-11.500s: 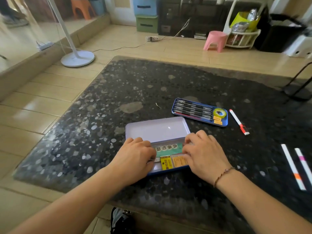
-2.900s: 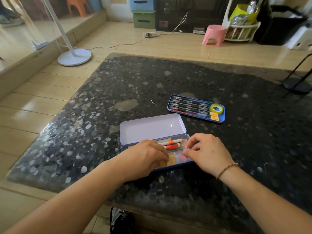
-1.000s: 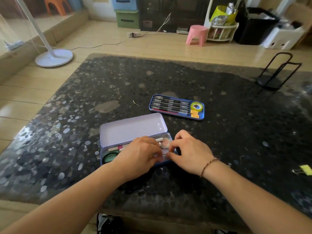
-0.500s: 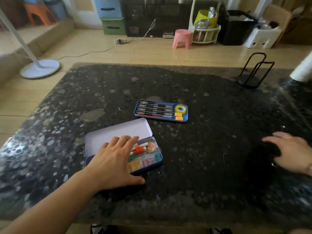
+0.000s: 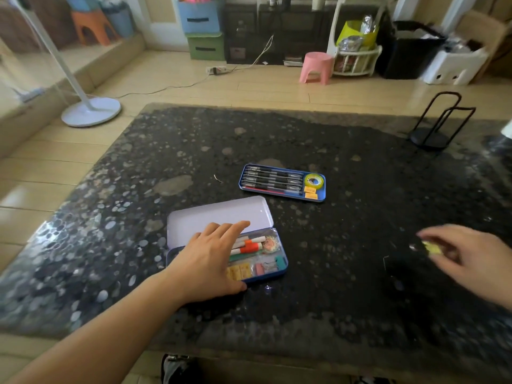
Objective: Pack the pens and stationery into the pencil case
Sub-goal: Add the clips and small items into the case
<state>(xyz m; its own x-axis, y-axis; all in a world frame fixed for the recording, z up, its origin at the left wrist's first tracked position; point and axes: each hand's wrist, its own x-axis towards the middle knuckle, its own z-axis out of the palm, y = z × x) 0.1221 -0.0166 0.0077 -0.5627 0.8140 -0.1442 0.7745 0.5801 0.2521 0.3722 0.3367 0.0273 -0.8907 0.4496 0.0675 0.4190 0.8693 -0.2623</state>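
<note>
Nearest, the left hand [image 5: 206, 261] lies flat with straight fingers over the left half of the open case [image 5: 273, 268], pressing it to the table [image 5: 346, 245]; it grips nothing. The case's pale lid [image 5: 219, 214] lies open behind the fingers. In the uncovered right half lie white pens with orange bands [image 5: 250, 245], long axis running left to right, a small round trinket at their right end, and along the front edge yellow tabs [image 5: 238, 271], a pink piece [image 5: 260, 268], a binder clip [image 5: 270, 266] and a teal piece [image 5: 281, 261].

At about the same depth but well apart to the right, the right hand [image 5: 471, 259] has its fingers curled down over a small yellow clip [image 5: 432, 248] on the table. Motion blur hides whether the fingertips already pinch it or only touch it. This clip is the piece the coming move turns on: it lies far right of the case, so the right hand is much the nearer one, and it must carry the clip leftward to the case, where the free room looks to be at the right front.

Farther back, a second blue tray [image 5: 318, 196] holds dark pens [image 5: 273, 178] lying left to right, a yellow tape roll [image 5: 314, 180] and yellow tabs. A black wire stand [image 5: 440, 120] sits at the far right corner.

No writing or brand can be read anywhere.
</note>
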